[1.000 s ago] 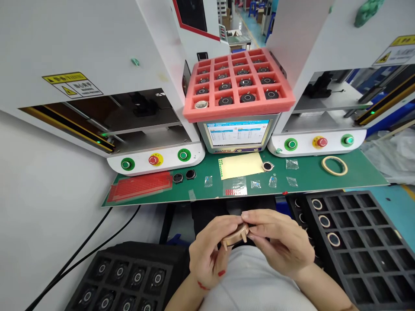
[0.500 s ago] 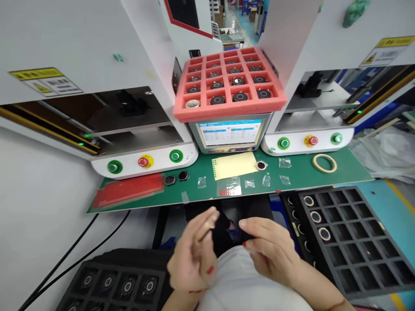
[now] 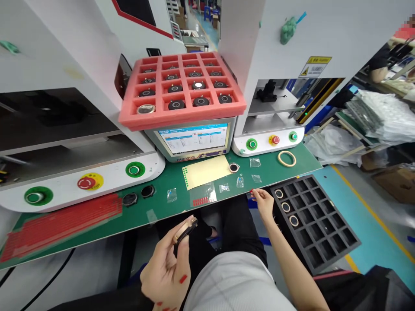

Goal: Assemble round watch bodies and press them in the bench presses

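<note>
My left hand [image 3: 170,259] grips a round watch case [image 3: 185,230], gold-rimmed with a dark face, between thumb and fingers, held up in front of my lap. Small red pieces stick to the skin near my left thumb and wrist. At the front edge of the green bench [image 3: 311,162], my right hand [image 3: 264,202] pinches at a small red piece [image 3: 251,191]. Just right of my right hand lies the black foam tray [image 3: 324,260], with several round parts in its left column.
A pink foam tray [image 3: 181,115] of round parts rests above a monitor [image 3: 194,140]. Press machines stand on both sides. Red strips [image 3: 65,220], two dark watch cases, a yellow sheet [image 3: 207,172], plastic bags and a tape roll [image 3: 286,158] lie on the bench.
My right hand has moved from beside my left hand out to the bench's front edge. My left hand still holds the watch case, now more clearly seen. The view has swung right.
</note>
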The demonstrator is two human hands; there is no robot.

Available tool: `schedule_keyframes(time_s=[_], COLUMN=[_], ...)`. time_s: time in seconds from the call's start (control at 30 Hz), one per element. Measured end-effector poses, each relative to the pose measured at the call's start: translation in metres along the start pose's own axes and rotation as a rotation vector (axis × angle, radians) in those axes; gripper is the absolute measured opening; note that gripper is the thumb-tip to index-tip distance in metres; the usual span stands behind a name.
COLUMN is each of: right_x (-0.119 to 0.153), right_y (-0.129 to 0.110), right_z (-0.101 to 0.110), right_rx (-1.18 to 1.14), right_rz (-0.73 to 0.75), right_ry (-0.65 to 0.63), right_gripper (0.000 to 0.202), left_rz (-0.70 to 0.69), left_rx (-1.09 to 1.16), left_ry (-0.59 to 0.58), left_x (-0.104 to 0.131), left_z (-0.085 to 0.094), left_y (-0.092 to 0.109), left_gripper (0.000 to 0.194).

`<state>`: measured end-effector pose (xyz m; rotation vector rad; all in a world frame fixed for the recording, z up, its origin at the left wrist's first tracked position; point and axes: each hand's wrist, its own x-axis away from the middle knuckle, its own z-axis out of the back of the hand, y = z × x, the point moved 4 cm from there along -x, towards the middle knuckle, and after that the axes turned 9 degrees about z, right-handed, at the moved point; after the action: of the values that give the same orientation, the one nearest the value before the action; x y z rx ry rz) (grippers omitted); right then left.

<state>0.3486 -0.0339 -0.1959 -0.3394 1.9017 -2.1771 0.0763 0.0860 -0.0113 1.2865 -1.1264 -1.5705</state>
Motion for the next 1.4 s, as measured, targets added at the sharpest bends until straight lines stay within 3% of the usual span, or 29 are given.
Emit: schedule_keyframes(time_s=[0.2,0.37,0.53,0.67,0.73,0.87,0.97,1.07,1.23,1.4], right_x=[-0.003,-0.006,-0.006,0.001,0.008,0.024,0.031,0.031,0.032,0.055], right_y=[0.01,0.013,0.002,-0.027,-0.044,-0.063,-0.066,-0.065,-0.077,-0.139], right_z=[-0.007,-0.009,0.001,0.003,-0.014,-0.072,-0.111,-0.128,-0.117,-0.08], right_rx=[-0.047,-0.056,0.101,0.354,0.462,0.641,0.755,0.81,0.714,0.451], right_rz=[-0.161,-0.192,-0.042,0.23,0.381,0.585,0.654,0.69,0.784,0.998], right_ry=[0.021,0.034,0.023,0.022,-0.078,-0.309,-0.351,-0.345,-0.336,-0.379], right_gripper=[0.018,0.024,0.038,0.031,0.023,0.018,0.02,0.013,0.021,0.018], left_rz=[0.073,0.078,0.134,0.297,0.38,0.434,0.446,0.522,0.708,0.772], left_rx=[0.007,-0.009,-0.005,0.024,0.06,0.071,0.083,0.149,0.323,0.361], left_ry=[-0.017,-0.092,-0.092,-0.081,-0.086,-0.148,-0.132,-0.146,-0.219,-0.401], left_x=[0.0,-0.001,-0.004,-0.005,-0.004,-0.002,-0.003,-0.006,-0.01,-0.011], left_z=[-0.001,-0.001,0.0,0.003,0.004,0.002,0.004,0.006,0.006,-0.001], left_y=[-0.003,-0.015,-0.017,-0.026,-0.034,-0.043,-0.043,-0.043,-0.041,-0.035], left_gripper=[0.022,0.025,0.022,0.017,0.021,0.027,0.027,0.029,0.03,0.027])
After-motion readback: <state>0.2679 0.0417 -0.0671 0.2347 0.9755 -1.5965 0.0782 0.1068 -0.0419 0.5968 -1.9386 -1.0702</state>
